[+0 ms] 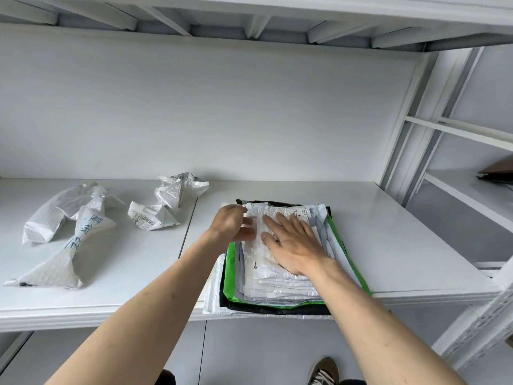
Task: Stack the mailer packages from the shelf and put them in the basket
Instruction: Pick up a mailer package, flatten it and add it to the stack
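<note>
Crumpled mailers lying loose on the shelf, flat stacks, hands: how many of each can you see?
Crumpled loose mailers: 3, a long twisted one at the left, another behind it, one nearer the middle.
Flat stacks of mailers: 1, with green and black edges showing; its layers are too tight to count.
Hands: 2, left hand and right hand, both on the stack.
Total: 6.
</note>
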The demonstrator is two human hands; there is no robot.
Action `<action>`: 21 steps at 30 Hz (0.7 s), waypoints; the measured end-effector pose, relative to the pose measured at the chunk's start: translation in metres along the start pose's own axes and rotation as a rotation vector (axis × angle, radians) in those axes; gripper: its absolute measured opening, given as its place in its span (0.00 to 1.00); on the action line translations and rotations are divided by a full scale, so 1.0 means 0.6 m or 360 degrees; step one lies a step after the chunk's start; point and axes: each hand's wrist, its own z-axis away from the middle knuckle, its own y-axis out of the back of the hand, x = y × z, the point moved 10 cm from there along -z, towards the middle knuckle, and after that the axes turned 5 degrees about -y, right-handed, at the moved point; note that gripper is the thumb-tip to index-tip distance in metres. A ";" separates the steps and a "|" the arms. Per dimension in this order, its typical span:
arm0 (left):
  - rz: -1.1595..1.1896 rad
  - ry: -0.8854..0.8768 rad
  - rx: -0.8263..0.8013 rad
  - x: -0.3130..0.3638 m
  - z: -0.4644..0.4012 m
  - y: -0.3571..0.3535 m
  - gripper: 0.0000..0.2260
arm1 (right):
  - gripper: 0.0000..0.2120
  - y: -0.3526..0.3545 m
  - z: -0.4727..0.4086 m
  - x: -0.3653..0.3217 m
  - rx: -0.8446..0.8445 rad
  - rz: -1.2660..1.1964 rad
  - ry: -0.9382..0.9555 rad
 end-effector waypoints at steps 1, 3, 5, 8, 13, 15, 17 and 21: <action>0.0006 0.0025 0.0008 -0.005 -0.003 0.002 0.12 | 0.27 -0.003 -0.002 0.001 -0.0008 0.0007 -0.0001; -0.0003 0.0071 0.0009 -0.014 -0.009 0.005 0.12 | 0.27 -0.007 -0.006 0.001 -0.0033 0.0032 -0.0004; -0.0014 0.0097 -0.0006 -0.017 -0.007 0.005 0.12 | 0.27 -0.010 -0.007 0.000 -0.0047 0.0056 -0.0006; -0.0047 0.0120 -0.0024 -0.015 0.000 0.006 0.12 | 0.27 -0.009 -0.006 -0.001 -0.0030 0.0051 -0.0007; -0.0090 0.0061 -0.0129 0.002 0.030 -0.001 0.13 | 0.28 0.009 0.008 0.006 0.0105 -0.0124 0.0004; -0.0152 0.0022 -0.0159 0.008 0.042 0.000 0.14 | 0.29 0.040 0.020 0.011 0.0317 -0.0279 -0.0008; -0.0189 0.0000 -0.0169 0.011 0.047 -0.001 0.14 | 0.28 0.076 0.031 0.034 0.0592 -0.0374 -0.0140; -0.0279 -0.0065 -0.0211 0.031 0.060 -0.011 0.10 | 0.36 0.108 0.052 0.105 0.0630 -0.0560 -0.0575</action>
